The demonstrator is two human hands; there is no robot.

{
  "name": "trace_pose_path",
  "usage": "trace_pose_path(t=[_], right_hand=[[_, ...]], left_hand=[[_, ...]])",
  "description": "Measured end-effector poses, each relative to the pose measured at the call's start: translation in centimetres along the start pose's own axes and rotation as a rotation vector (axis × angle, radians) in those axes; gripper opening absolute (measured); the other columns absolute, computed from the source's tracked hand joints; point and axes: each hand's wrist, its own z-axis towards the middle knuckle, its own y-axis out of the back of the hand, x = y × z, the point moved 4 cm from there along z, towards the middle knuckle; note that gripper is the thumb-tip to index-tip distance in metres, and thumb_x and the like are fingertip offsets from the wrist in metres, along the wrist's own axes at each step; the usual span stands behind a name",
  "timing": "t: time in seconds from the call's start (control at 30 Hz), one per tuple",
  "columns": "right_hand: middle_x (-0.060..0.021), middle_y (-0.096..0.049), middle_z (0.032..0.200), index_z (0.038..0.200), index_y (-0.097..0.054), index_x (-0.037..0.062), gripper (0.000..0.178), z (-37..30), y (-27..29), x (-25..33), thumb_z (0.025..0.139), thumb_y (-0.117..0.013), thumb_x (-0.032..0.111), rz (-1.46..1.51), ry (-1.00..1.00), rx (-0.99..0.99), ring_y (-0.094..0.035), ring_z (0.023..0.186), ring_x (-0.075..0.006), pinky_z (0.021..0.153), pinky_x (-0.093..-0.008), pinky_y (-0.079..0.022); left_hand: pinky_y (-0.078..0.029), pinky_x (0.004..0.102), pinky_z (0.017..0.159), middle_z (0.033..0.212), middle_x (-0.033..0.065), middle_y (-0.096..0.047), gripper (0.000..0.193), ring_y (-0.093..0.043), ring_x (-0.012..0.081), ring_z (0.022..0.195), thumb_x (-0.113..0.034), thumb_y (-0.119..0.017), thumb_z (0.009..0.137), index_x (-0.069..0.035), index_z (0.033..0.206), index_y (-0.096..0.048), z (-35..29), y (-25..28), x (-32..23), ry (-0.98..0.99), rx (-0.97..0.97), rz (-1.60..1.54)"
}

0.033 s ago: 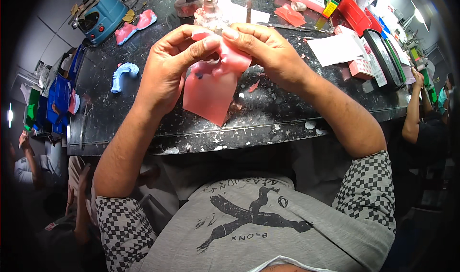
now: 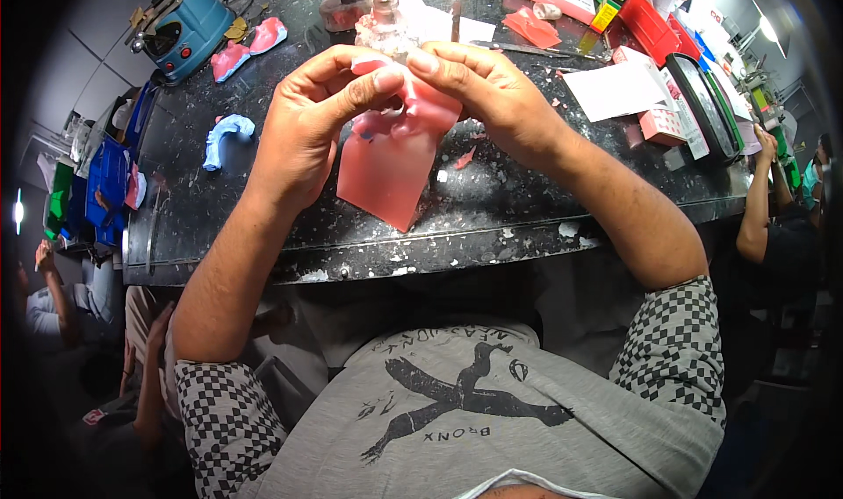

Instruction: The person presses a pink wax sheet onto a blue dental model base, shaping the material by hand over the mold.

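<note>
Over the bench, both my hands pinch a pink wax sheet (image 2: pixel 386 178) between thumbs and fingers. Its upper part is bent and moulded into a lumpy curve, with a small blue spot showing beside it. The lower part hangs as a flat flap ending in a corner. My left hand (image 2: pixel 303 117) grips the upper left edge, thumb on top. My right hand (image 2: pixel 500 90) holds the upper right, its thumb close to the left one. What lies beneath the folded wax is hidden by my fingers. A light blue arch-shaped dental mould (image 2: pixel 226 137) rests left of my left hand.
Pink-and-blue moulded pieces (image 2: pixel 230 61) lie near a blue machine (image 2: pixel 189 38). Beyond my hands stands a wax-crusted glass bottle (image 2: pixel 385 29). At right are pink wax sheets (image 2: pixel 531 30), white paper (image 2: pixel 615 90) and a black case (image 2: pixel 702 104). Other people sit at both sides.
The hanging flap of the wax sheet has tilted very slightly. Both hands keep the same grip and place.
</note>
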Motion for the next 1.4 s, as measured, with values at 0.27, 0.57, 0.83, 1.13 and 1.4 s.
trace_pose_path(t=[0.27,0.57,0.83,1.13,1.4], right_hand=[[0.0012,-0.06,0.081,0.088,-0.058,0.0048,0.031,-0.5,-0.7,0.2,0.101,-0.051,0.032,-0.024,0.043,0.079,-0.061,0.077,-0.006,0.067,-0.0213,-0.05],[-0.0005,-0.061,0.08,0.088,-0.058,0.003,0.028,-0.7,-0.9,-0.1,0.101,-0.053,0.028,0.038,0.091,0.096,-0.056,0.072,-0.0046,0.066,-0.0216,-0.045],[-0.0012,-0.06,0.08,0.088,-0.057,0.0022,0.026,-0.8,-1.1,-0.2,0.101,-0.052,0.024,0.097,0.05,0.058,-0.056,0.071,-0.0053,0.064,-0.0219,-0.046],[0.0034,-0.052,0.072,0.085,-0.058,0.0054,0.031,-0.4,-0.7,-0.7,0.1,-0.053,0.032,0.148,-0.118,-0.034,-0.05,0.065,-0.0036,0.059,-0.0203,-0.042],[0.0046,-0.048,0.072,0.087,-0.059,0.003,0.03,-0.3,-0.5,-1.3,0.1,-0.053,0.029,-0.092,0.138,-0.014,-0.041,0.067,-0.004,0.059,-0.0228,-0.037]], left_hand=[[-0.052,0.0262,0.078,0.09,0.0063,-0.068,0.016,-0.065,0.013,0.085,-0.013,-0.068,0.089,-0.001,0.1,-0.066,-0.4,-0.1,0.0,0.13,-0.029,-0.064],[-0.051,0.025,0.076,0.089,0.0057,-0.067,0.017,-0.063,0.0116,0.085,-0.014,-0.068,0.089,-0.002,0.1,-0.064,-0.3,0.1,0.0,0.068,0.055,-0.067],[-0.051,0.0259,0.078,0.094,0.0042,-0.066,0.018,-0.063,0.0115,0.088,-0.013,-0.069,0.088,-0.003,0.102,-0.064,-0.3,0.6,0.4,0.088,0.052,-0.103],[-0.051,0.0257,0.078,0.095,0.0055,-0.067,0.018,-0.064,0.0117,0.088,-0.011,-0.068,0.089,-0.001,0.104,-0.065,-0.3,0.3,0.8,0.129,0.097,-0.036],[-0.051,0.0257,0.078,0.093,0.0067,-0.069,0.017,-0.064,0.0117,0.086,-0.008,-0.068,0.089,0.0,0.103,-0.066,-0.4,-0.3,0.5,0.115,0.098,-0.014]])
